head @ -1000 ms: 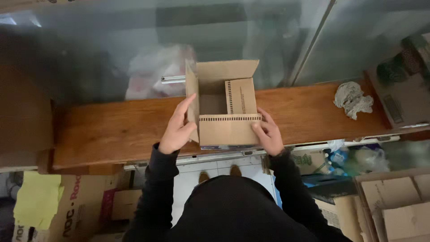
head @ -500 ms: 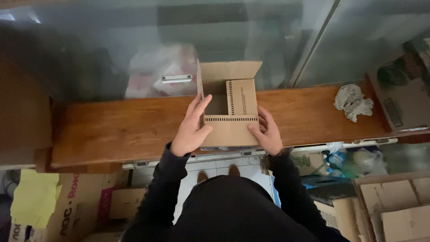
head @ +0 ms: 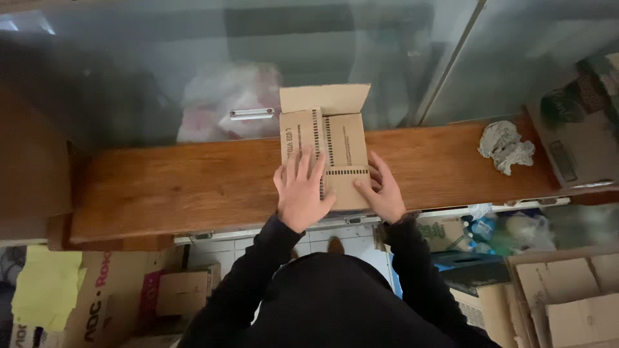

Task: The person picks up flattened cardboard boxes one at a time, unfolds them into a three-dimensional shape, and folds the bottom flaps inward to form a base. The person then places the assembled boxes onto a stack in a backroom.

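One small cardboard box (head: pixel 325 151) stands near the middle of the wooden bench (head: pixel 193 183), at its near edge. Two of its top flaps are folded down flat and meet along a centre seam; a third flap at the far side stands upright, so the box is only partly closed, and its contents cannot be seen. The left hand (head: pixel 300 190) lies palm down on the left flap, fingers (head: pixel 303 166) spread and extended, pressing the flap flat and gripping nothing. The right hand (head: pixel 382 193) rests against the near right corner of the box, fingers (head: pixel 380 171) loosely spread and laid along the right flap and side, thumb toward the near edge; it too pinches nothing. One crumpled pale rag or wad of paper (head: pixel 505 146) lies well apart at the right end of the bench. Beyond the bench, behind glass, one whitish plastic bag (head: pixel 222 100) is visible (contents unclear). On the floor to the near right lie several flattened cardboard pieces (head: pixel 567 296); to the near left stands one printed carton (head: pixel 106 303), with a yellow cloth (head: pixel 42 290) beside it.
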